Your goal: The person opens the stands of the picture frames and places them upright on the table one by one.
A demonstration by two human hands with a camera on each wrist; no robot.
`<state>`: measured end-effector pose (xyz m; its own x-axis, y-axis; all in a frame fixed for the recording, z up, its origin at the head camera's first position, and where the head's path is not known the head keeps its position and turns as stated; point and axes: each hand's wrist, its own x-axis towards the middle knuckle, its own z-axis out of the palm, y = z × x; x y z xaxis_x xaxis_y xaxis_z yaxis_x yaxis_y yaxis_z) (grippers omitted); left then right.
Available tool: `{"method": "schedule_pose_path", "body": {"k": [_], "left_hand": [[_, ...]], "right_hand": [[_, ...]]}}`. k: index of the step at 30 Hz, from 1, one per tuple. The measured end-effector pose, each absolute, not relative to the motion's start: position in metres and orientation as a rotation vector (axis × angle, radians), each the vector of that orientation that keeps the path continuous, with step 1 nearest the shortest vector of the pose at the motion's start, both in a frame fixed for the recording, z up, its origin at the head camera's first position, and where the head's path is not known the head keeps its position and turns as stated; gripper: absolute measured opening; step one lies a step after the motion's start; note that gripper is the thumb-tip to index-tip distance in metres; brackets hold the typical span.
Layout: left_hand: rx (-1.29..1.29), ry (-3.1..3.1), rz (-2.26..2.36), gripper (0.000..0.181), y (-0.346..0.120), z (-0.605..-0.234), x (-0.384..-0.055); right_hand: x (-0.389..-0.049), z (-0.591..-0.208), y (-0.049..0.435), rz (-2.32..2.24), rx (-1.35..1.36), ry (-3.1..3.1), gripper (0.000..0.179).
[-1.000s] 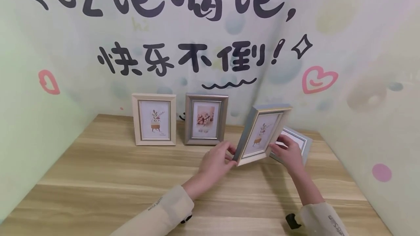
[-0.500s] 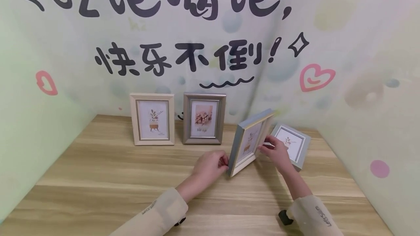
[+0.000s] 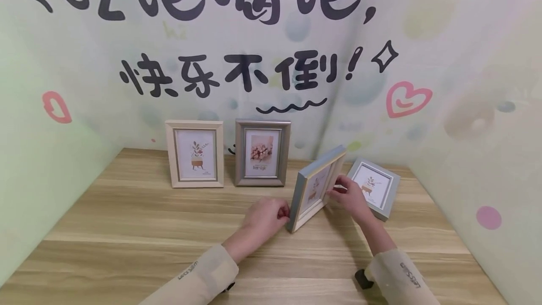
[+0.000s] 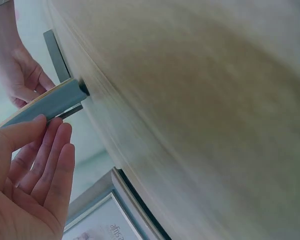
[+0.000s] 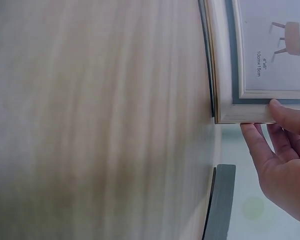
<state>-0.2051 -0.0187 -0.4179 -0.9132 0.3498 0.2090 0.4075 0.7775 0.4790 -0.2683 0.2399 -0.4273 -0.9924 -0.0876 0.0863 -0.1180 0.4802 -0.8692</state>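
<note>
Both hands hold a cream-fronted picture frame (image 3: 315,189) with blue-grey sides and a potted-plant print. It is upright and turned at an angle, its lower edge at or close to the tabletop. My left hand (image 3: 264,218) pinches its near left edge; in the left wrist view the thumb lies on the blue-grey side (image 4: 50,104), fingers behind. The right hand (image 3: 351,201) grips the opposite edge, with the thumb on the cream front in the right wrist view. Just right of that hand, a silver-grey picture frame (image 3: 374,185) lies face up on the table.
A cream picture frame (image 3: 195,154) and a grey-brown picture frame (image 3: 262,154) stand upright side by side at the back of the wooden table (image 3: 139,229). Behind them hangs a printed wall cloth (image 3: 237,102); more pale cloth closes off both sides.
The held frame has moved left and toward me, and lower, turning further to the side. Both hands travelled with it, uncovering more of the silver-grey frame at the right.
</note>
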Motion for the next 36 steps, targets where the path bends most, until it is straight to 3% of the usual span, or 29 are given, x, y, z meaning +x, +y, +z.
{"method": "schedule_pose_path", "body": {"k": [22,34,36], "left_hand": [[-0.590,-2.909,-0.840,0.009,-0.021,-0.413,-0.204],[-0.652,-2.640,-0.968,0.005,-0.027,-0.384,-0.199],[-0.667,-2.542,-0.947,0.011,-0.028,-0.378,-0.197]], "right_hand": [[-0.263,-0.425,0.237,1.611,0.202,-2.671,0.033],[-0.263,-0.426,0.239,1.595,0.203,-2.661,0.032],[-0.263,-0.427,0.238,1.593,0.204,-2.664,0.031]]}}
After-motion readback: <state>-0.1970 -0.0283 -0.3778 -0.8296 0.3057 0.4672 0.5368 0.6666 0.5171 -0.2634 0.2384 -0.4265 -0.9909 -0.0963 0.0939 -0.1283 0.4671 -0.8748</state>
